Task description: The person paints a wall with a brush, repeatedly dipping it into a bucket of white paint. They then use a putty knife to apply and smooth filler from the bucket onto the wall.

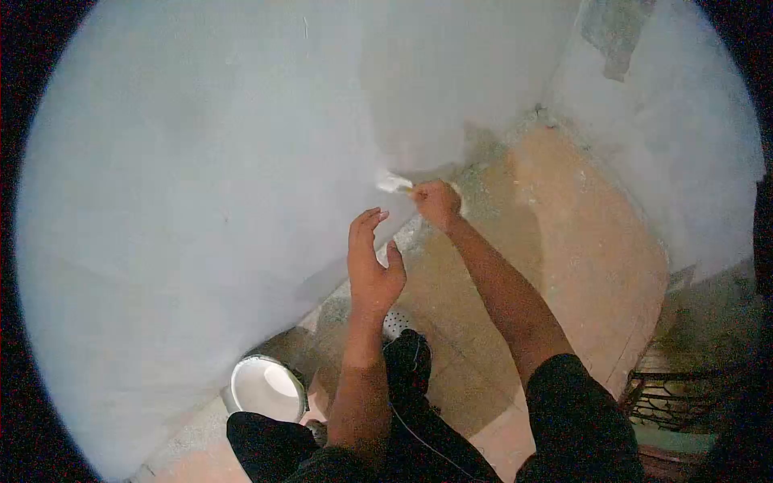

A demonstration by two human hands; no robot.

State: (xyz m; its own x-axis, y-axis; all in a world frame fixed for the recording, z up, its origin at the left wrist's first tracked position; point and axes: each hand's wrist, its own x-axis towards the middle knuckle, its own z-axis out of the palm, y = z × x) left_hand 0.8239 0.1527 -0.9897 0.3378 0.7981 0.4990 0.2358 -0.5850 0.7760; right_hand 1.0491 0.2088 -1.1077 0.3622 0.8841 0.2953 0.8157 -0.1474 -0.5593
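Near wall (pixel 201 161) base, hands (pixel 374 270), bare floor (pixel 580 241).

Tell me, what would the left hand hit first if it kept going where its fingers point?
Probably the white wall: the open left hand points its fingers at it, with nothing visible between, though depth is unclear.

One feed only for me, the head camera: it looks steeply down from above, close over the left hand (pixel 373 270) and right hand (pixel 436 201), both forearms running up from the bottom edge. Beyond the hands, the pale grey plastered wall (pixel 201 161) fills most of my round fisheye frame.
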